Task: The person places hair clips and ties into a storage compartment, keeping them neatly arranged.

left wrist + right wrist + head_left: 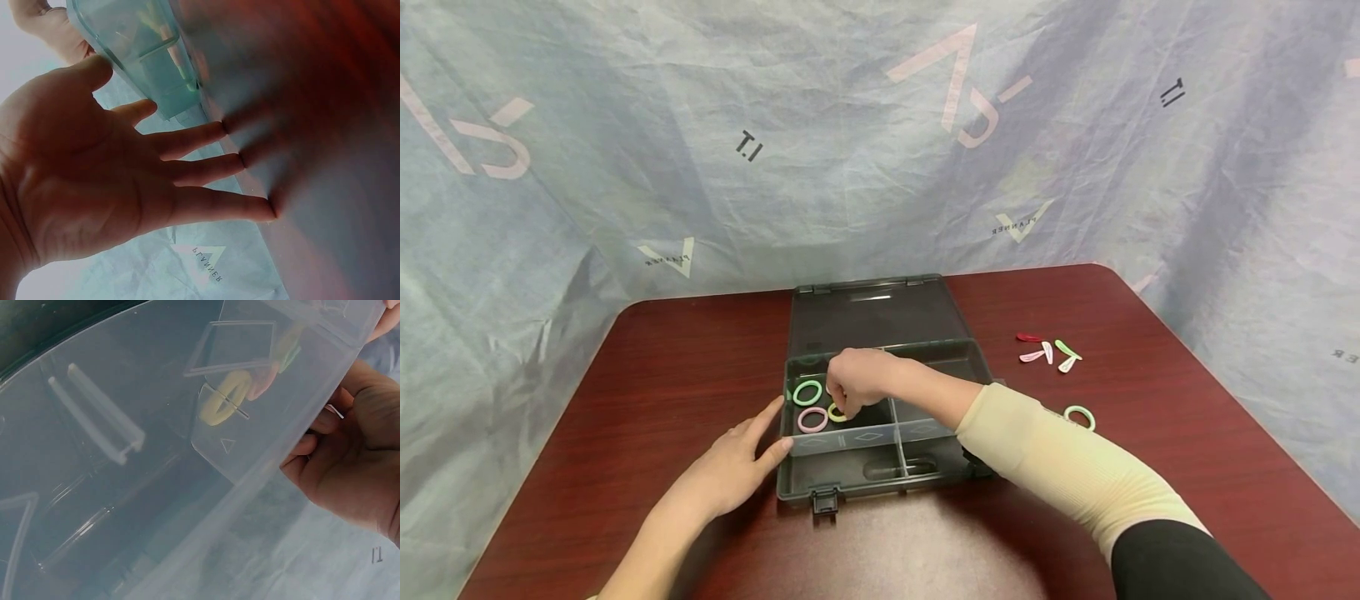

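A dark see-through organizer box [786, 475] stands with its lid [876, 312] laid back. My left hand [737, 462] rests at its left side, thumb at the front left wall and fingers stretched out; the left wrist view shows the spread fingers [206, 206]. My right hand [861, 383] reaches into the back left compartment, fingers curled downward, fingertips right at a yellow ring-shaped hair tie [834, 412]. I cannot tell whether they pinch it. Beside it lie a green hair tie [807, 393] and a pink hair tie [812, 420]. The yellow hair tie [226, 397] shows through clear plastic.
Several hair clips in red [1028, 337], pink [1036, 354], green [1064, 348] and white lie on the table to the right of the box. A pale green hair tie [1080, 417] lies by the right sleeve. Clear dividers [865, 438] split the box, and a latch [824, 501] juts from its front.
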Motion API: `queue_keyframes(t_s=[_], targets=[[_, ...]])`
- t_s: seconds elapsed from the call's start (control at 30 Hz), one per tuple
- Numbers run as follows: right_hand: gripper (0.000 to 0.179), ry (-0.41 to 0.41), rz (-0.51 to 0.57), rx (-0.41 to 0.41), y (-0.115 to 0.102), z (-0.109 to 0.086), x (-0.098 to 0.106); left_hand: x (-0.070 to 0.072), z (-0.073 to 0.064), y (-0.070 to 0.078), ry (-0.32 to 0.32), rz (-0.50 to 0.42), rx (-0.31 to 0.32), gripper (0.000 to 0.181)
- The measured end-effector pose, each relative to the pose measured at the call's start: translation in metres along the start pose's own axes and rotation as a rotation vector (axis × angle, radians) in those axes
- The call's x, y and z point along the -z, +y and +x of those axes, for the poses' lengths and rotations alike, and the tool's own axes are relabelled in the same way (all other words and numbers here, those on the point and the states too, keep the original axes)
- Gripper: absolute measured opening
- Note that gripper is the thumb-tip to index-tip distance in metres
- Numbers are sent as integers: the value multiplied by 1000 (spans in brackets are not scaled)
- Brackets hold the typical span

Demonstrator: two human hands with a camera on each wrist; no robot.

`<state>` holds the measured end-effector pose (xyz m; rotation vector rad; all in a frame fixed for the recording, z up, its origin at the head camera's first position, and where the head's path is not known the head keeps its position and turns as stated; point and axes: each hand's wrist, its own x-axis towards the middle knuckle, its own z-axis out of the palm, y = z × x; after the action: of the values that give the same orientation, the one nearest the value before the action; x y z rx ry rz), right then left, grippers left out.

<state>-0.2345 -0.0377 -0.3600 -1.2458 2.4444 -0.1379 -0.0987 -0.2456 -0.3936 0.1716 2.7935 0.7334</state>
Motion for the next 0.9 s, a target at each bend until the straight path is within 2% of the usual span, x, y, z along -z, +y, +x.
queue_keyframes(t_s=[0.23,0.43,0.67,0.9], targets=[[16,-10,-2,-15,0,-1,1,0,0,1,-1,4,-1,73],[18,17,55,-15,4,-10,6,1,0,1,4,3,-7,73],[15,97,93,15,20,-33,20,2,-1,1,18,12,5,74],[7,163,209,19,48,-66,32,1,-1,1,15,10,-4,73]])
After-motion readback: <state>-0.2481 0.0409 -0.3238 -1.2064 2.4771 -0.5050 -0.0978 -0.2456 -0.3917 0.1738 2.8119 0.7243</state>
